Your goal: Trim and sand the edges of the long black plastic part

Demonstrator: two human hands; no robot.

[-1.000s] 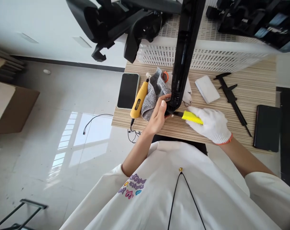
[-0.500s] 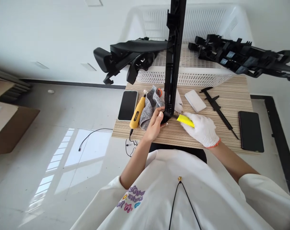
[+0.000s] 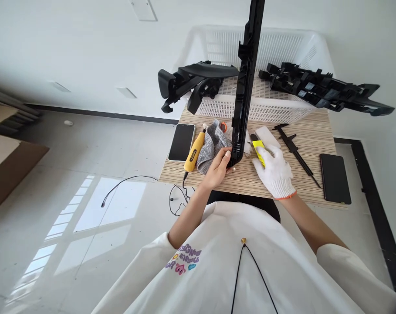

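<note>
My bare left hand (image 3: 218, 169) grips the lower end of a long black plastic trim part (image 3: 244, 93), which stands up and reaches past the top of the view. My right hand (image 3: 275, 171), in a white knit glove with an orange cuff, has thumb and fingers around a yellow utility knife (image 3: 259, 152). The knife's dark front end points away from me, close beside a white block (image 3: 267, 138). Left of the trim part lies a crumpled grey cloth (image 3: 214, 146), partly hidden by my left hand.
A yellow corded rotary tool (image 3: 194, 151) and a phone (image 3: 182, 142) lie left on the wooden table (image 3: 310, 128). On the right are a black caliper (image 3: 296, 151) and another phone (image 3: 335, 178). Behind, a white basket (image 3: 269, 109) holds black plastic parts (image 3: 318, 86) overhanging its rim.
My right hand has drawn the knife away from the trim part's lower end and turned its tip forward, toward the white block. My left hand still holds the part. The view has shifted slightly.
</note>
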